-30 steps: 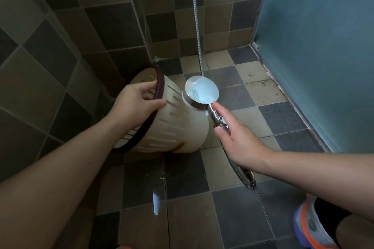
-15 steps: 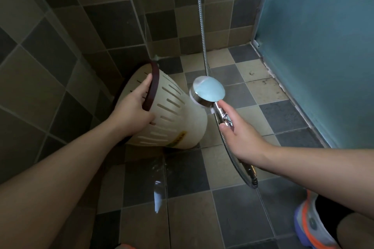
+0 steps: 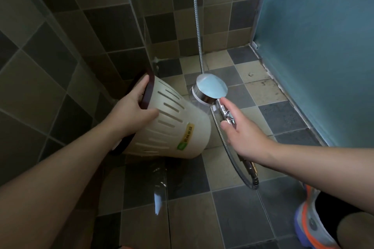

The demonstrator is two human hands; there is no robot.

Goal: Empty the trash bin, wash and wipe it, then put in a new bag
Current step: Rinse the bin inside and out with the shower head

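Left hand (image 3: 131,111) grips bin (image 3: 172,125) at its rim; bin tilted, axis running near-left to far-right. Right hand (image 3: 242,135) holds shower head (image 3: 211,89) just right of bin's base.

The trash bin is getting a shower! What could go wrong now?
The trash bin has slots, so spray from the shower head may shoot through onto the left hand and arm. The floor tiles are already wet, so a foot might slip. The right hand holds the handle loosely; it could twist away.

Cream bin (image 3: 178,125) w/ maroon rim (image 3: 147,93)
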